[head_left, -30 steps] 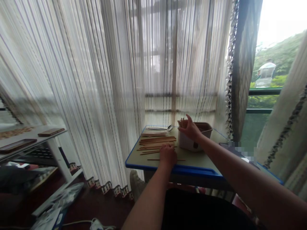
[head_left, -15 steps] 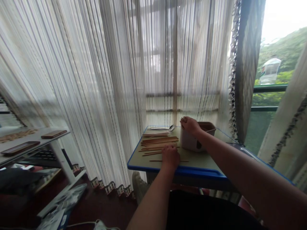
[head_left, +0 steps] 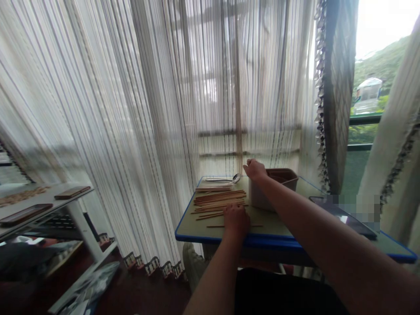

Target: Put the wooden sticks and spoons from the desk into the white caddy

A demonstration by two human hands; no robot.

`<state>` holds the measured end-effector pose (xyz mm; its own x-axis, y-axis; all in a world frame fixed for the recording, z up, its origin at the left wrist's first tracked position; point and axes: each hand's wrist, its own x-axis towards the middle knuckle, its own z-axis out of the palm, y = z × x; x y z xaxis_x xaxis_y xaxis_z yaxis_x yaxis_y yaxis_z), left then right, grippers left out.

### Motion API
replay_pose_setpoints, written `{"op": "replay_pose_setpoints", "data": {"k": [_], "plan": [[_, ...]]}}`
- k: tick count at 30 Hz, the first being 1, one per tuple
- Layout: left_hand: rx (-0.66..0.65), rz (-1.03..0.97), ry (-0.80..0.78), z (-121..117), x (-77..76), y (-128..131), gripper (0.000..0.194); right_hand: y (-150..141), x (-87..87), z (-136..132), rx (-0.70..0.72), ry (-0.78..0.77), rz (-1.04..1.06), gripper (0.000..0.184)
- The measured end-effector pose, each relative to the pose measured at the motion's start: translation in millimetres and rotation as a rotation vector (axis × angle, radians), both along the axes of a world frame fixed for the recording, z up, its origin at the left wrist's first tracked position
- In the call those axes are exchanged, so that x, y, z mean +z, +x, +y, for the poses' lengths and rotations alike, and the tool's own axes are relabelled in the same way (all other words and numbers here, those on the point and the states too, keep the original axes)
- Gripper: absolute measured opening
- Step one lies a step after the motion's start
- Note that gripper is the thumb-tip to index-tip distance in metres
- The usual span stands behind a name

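On a small blue-edged table [head_left: 193, 229], several thin brown chopsticks [head_left: 213, 199] lie roughly side by side. My left hand [head_left: 236, 218] rests on their right ends with its fingers curled down over them. One chopstick [head_left: 215, 226] lies apart, nearer the front edge, and passes beneath this hand. A tall whitish box with a brown inside [head_left: 282, 171] stands to the right. At its far left corner, my right hand [head_left: 256, 168] is closed, held at about rim height. What is in its fingers, if anything, is too small to tell.
Behind the chopsticks lie paler sticks [head_left: 210, 188] and a slotted metal spoon [head_left: 236, 178]. A dark flat device [head_left: 344, 214] lies at the table's right. A white side table [head_left: 70, 201] holding trays stands left; striped curtains [head_left: 157, 109] hang behind.
The view has shifted slightly. My right hand has turned a little at the box's corner, and the small tips seen at its fingers show less. My left hand has hardly moved.
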<state>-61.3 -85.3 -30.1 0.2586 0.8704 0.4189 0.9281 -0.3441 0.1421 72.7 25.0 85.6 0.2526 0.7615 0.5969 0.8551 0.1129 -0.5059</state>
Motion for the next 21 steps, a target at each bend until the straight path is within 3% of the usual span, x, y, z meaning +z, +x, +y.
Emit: {"op": "replay_pose_setpoints", "data": {"k": [4, 8, 11, 13, 16, 18, 21], "plan": [[-0.01, -0.008, 0.014, 1.9, -2.4, -0.7, 0.027, -7.4, 1.8, -11.8, -0.097, -0.061, -0.031, 0.049], [-0.024, -0.035, 0.031, 1.1, -2.0, -1.0, 0.026, -13.9, 4.6, -45.2, -0.099, 0.125, -0.023, 0.075], [-0.007, -0.049, 0.028, 0.4, -1.9, -1.4, 0.026, -15.6, -11.4, -81.6, -0.007, 0.386, -0.059, 0.056], [0.03, -0.063, 0.036, 0.4, -2.2, -1.6, 0.027, -10.2, -35.6, -104.2, 0.079, 0.452, -0.064, 0.039], [0.091, -0.09, 0.045, 0.6, -2.7, -1.0, 0.028, 9.2, -83.3, -124.6, 0.141, 0.328, 0.011, 0.022], [0.116, -0.093, 0.037, 0.3, -2.6, 0.1, 0.028, 24.3, -110.9, -127.6, 0.139, 0.127, 0.031, 0.015], [0.125, -0.068, 0.025, -0.1, -2.5, 1.6, 0.027, 37.7, -132.4, -123.2, 0.258, -0.147, 0.039, 0.018]]}}
